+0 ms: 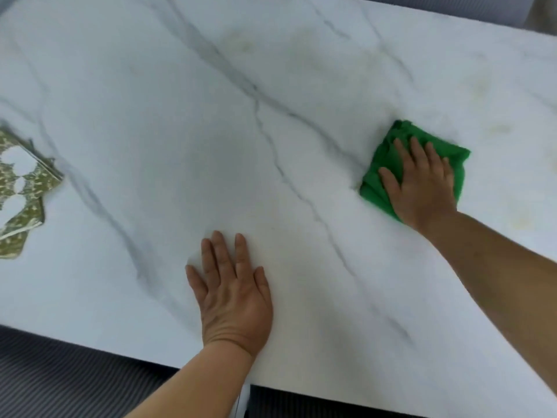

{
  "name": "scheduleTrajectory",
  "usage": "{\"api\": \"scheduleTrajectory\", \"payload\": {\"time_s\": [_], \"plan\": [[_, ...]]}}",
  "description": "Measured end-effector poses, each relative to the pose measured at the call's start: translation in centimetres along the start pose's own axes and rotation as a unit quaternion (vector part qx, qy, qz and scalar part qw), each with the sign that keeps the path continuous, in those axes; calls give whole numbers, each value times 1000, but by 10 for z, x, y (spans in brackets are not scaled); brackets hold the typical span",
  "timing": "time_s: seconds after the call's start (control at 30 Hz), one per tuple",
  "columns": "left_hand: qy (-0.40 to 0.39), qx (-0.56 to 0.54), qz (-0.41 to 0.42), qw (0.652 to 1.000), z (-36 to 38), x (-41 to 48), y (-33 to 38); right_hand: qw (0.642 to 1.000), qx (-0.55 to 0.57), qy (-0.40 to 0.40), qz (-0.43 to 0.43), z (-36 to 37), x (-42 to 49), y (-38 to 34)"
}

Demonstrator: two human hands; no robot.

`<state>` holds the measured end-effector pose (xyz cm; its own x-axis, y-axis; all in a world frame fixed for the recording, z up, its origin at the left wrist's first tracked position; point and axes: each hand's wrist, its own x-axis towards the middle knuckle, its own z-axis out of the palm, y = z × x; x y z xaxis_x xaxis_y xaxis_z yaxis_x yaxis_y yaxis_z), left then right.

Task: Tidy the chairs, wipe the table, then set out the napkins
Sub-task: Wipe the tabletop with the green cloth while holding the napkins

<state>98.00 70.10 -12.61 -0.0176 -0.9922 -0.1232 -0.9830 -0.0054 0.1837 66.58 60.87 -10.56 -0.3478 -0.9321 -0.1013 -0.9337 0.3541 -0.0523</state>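
Marble-patterned white tabletop (pixel 156 122) fills the view. Right hand (pixel 422 188) lies flat, fingers straight and slightly apart, pressing a folded green cloth (pixel 382 164) onto the surface at right. Left hand (pixel 233 294) rests palm-down with fingers spread on bare tabletop near the front edge, holding nothing. Green-and-white patterned napkins (pixel 21 194) sit stacked at the left edge, well apart from both hands.
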Motion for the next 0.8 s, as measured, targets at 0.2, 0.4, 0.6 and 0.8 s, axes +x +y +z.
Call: {"api": "scheduleTrajectory", "payload": {"time_s": [0.2, 0.4, 0.6, 0.8], "plan": [[-33, 0, -19, 999, -12, -2, 4, 989, 17, 8, -148, 18, -34, -112], [-32, 3, -19, 999, -14, -3, 7, 945, -2, -51, -322, 16, -204, 30], [-5, 21, -9, 1000, -11, 0, 3, 1000, 12, 9, -2, 4, -87, 98], [6, 169, -65, 983, -20, -10, 24, 956, 12, -25, -292, 20, -142, 12]]}}
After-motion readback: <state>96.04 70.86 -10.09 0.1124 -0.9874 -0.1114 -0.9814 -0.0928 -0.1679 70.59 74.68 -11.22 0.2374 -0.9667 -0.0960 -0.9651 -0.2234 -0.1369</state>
